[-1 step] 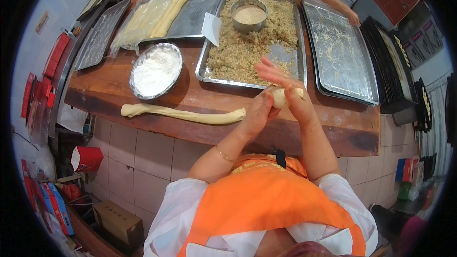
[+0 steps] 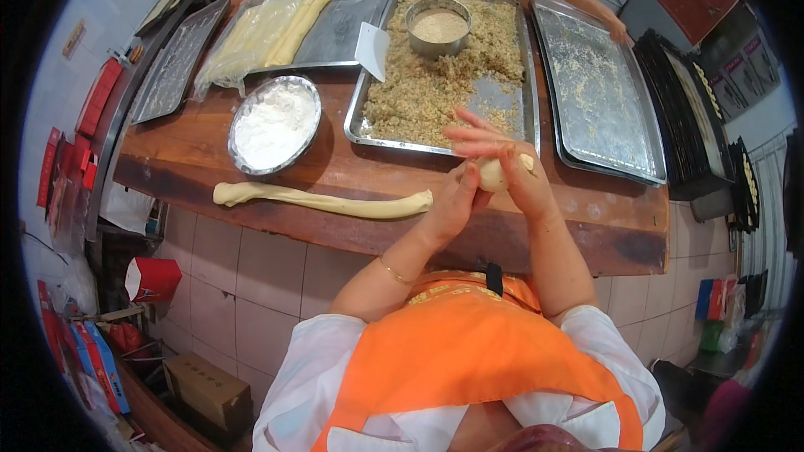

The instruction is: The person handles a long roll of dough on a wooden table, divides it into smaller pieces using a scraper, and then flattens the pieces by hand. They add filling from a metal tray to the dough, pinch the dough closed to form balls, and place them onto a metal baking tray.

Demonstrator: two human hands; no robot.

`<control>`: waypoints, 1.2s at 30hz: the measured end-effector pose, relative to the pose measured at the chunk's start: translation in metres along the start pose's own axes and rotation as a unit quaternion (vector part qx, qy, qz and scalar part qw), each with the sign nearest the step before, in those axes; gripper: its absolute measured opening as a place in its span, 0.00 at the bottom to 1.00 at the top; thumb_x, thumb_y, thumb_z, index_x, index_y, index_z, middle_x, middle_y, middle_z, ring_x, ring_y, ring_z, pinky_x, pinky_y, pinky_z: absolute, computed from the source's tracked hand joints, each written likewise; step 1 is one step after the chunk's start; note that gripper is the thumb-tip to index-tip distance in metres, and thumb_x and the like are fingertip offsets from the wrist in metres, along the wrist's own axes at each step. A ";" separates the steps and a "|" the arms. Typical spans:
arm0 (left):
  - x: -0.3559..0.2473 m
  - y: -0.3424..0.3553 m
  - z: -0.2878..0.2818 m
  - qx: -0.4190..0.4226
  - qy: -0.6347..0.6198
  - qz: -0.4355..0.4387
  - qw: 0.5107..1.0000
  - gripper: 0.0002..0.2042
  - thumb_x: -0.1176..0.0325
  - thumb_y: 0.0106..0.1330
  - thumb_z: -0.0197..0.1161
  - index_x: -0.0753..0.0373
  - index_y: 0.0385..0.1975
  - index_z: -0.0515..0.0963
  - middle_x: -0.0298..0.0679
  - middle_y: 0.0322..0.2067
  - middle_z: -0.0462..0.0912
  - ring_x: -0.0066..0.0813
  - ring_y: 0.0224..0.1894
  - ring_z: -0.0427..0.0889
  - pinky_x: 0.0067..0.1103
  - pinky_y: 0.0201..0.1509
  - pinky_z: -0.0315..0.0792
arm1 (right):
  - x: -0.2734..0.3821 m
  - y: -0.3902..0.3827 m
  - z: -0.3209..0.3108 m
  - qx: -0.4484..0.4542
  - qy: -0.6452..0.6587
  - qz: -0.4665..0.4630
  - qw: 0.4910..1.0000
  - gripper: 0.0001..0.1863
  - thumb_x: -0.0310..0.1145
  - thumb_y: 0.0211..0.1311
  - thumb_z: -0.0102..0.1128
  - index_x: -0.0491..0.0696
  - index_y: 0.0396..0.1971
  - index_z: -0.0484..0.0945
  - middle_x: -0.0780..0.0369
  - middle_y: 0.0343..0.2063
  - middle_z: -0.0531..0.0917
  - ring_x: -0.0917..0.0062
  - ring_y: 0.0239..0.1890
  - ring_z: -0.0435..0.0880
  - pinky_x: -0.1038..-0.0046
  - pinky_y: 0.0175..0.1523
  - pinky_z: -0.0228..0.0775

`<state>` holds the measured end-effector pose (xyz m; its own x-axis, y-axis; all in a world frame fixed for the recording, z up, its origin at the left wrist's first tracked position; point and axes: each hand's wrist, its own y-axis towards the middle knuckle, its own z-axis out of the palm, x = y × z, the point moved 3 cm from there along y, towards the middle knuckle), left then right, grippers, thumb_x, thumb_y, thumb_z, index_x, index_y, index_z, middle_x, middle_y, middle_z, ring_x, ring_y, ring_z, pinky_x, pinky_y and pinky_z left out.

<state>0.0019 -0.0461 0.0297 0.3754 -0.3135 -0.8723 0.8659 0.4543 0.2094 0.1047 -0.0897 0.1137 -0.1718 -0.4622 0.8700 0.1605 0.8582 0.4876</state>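
Between my two hands, above the near edge of the table, is a pale ball of dough (image 2: pixel 492 174). My left hand (image 2: pixel 456 198) is closed around its left side, thumb against it. My right hand (image 2: pixel 526 180) cups it from the right, its fingers stretching toward the left over the top. A small end of dough sticks up by the right thumb. Left of my hands, a long rope of dough (image 2: pixel 322 201) lies on the wooden table. Just beyond my fingers is a metal tray (image 2: pixel 358 121) of crumbly, greenish-brown filling (image 2: pixel 410 105).
A round tin (image 2: pixel 439 27) of pale grains sits in the filling, with a white scraper (image 2: pixel 372 52) at the tray's left rim. A bowl of flour (image 2: pixel 275 125) and plastic-covered dough rolls (image 2: pixel 260 33) are leftward. A co-worker's hand (image 2: pixel 618 32) touches the stacked trays (image 2: pixel 603 100) at right.
My right fingers have spread a little and shifted slightly over the dough ball. My left hand has barely moved. The co-worker's hand has shifted slightly at the tray edge.
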 end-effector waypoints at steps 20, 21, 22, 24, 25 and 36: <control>-0.024 0.008 0.021 -0.138 -0.177 0.055 0.973 0.22 0.53 0.78 0.52 0.62 0.60 0.62 0.41 0.50 0.76 0.25 0.44 0.77 0.23 0.47 0.76 | 0.016 0.005 -0.026 -0.037 -0.293 0.076 0.952 0.09 0.34 0.64 0.68 0.43 0.37 0.82 0.60 0.23 0.82 0.80 0.19 0.75 0.77 0.28 0.70; -0.027 0.008 0.021 -0.147 -0.185 0.060 0.970 0.20 0.55 0.78 0.52 0.62 0.59 0.64 0.41 0.48 0.76 0.25 0.43 0.79 0.23 0.46 0.77 | 0.017 0.006 -0.028 -0.026 -0.288 0.117 0.950 0.09 0.33 0.63 0.68 0.43 0.36 0.81 0.60 0.23 0.82 0.81 0.20 0.76 0.77 0.29 0.70; -0.029 0.006 0.020 -0.158 -0.191 0.065 0.966 0.18 0.57 0.78 0.53 0.63 0.57 0.65 0.41 0.46 0.77 0.25 0.41 0.80 0.22 0.45 0.78 | 0.018 0.007 -0.030 -0.013 -0.280 0.159 0.947 0.09 0.32 0.63 0.68 0.43 0.36 0.81 0.61 0.23 0.82 0.82 0.22 0.76 0.78 0.30 0.70; -0.021 0.006 0.009 -0.146 -0.215 0.062 0.964 0.18 0.58 0.78 0.53 0.62 0.59 0.64 0.42 0.46 0.77 0.26 0.40 0.80 0.22 0.43 0.78 | 0.016 0.007 -0.032 0.003 -0.243 0.191 0.951 0.09 0.31 0.63 0.67 0.42 0.36 0.79 0.62 0.24 0.81 0.84 0.23 0.76 0.79 0.31 0.70; -0.020 0.007 0.005 -0.139 -0.226 0.059 0.962 0.18 0.58 0.78 0.53 0.61 0.59 0.63 0.42 0.45 0.77 0.26 0.39 0.79 0.22 0.42 0.78 | 0.013 0.007 -0.033 0.005 -0.212 0.182 0.960 0.08 0.30 0.63 0.67 0.42 0.36 0.78 0.62 0.24 0.80 0.85 0.24 0.75 0.79 0.30 0.69; -0.020 0.000 -0.014 -0.122 -0.179 0.030 0.976 0.17 0.58 0.81 0.45 0.60 0.61 0.63 0.41 0.42 0.78 0.26 0.36 0.79 0.22 0.37 0.76 | 0.003 0.014 -0.031 0.085 -0.217 0.129 0.964 0.06 0.25 0.59 0.63 0.42 0.34 0.76 0.64 0.25 0.77 0.85 0.25 0.74 0.78 0.31 0.67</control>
<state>-0.0099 -0.0280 0.0405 0.5515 -0.5320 -0.6425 0.7510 0.6519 0.1049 0.1366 -0.0856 0.1258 -0.5432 -0.1242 0.8304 0.0961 0.9733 0.2084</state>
